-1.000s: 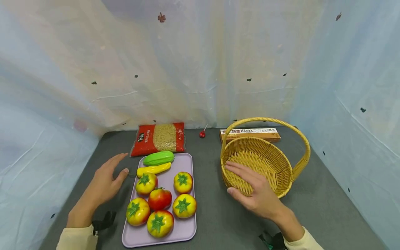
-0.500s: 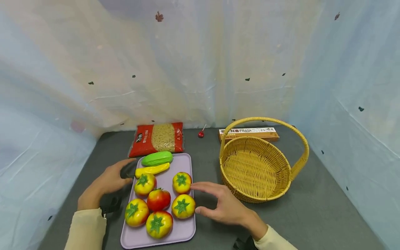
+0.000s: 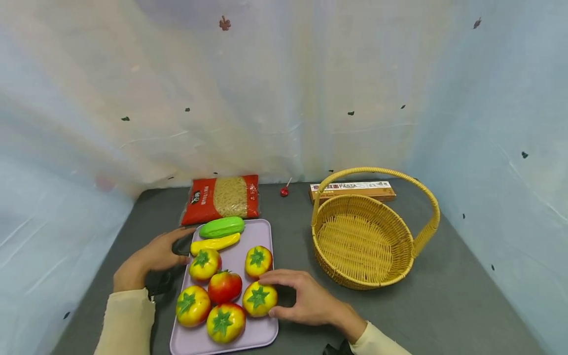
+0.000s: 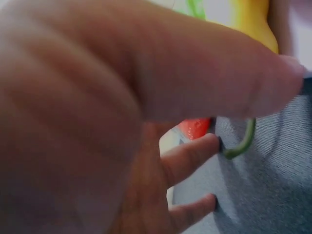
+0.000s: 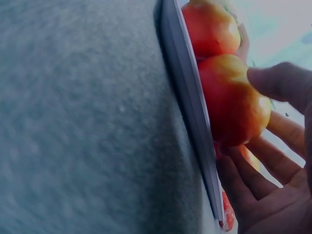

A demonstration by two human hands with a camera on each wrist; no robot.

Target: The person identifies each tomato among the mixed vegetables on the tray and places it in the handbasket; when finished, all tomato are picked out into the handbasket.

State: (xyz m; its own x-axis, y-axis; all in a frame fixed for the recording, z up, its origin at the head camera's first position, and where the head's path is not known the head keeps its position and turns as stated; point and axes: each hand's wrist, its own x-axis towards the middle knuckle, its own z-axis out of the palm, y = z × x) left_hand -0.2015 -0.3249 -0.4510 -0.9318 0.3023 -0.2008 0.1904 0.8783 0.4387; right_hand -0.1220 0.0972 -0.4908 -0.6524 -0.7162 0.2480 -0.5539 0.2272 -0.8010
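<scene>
My right hand (image 3: 306,298) spans the right-hand yellow-and-red tomato (image 3: 260,299) on the lilac tray (image 3: 259,231), fingers at its far side and thumb at its near side. In the right wrist view, the thumb lies against that tomato (image 5: 234,105) and the fingers reach behind it. At the tray's left edge, my left hand (image 3: 155,256) spreads thumb and fingers around the stem end of a yellow pepper (image 3: 216,243). The left wrist view has its thumb stretched out, straight fingertips at the table and the green stem (image 4: 246,141) between. Several more tomatoes (image 3: 223,323) share the tray.
A green cucumber-like vegetable (image 3: 222,227) and a redder fruit (image 3: 225,287) lie on the tray. Behind it is a red pasta bag (image 3: 204,202). A lollipop (image 3: 284,191) and a pasta box (image 3: 377,191) lie along the back. The yellow wicker basket (image 3: 359,249) stands right.
My right hand has come left from over the basket to the tray's right tomato and closed in around it. My left hand has moved right to the tray's left edge.
</scene>
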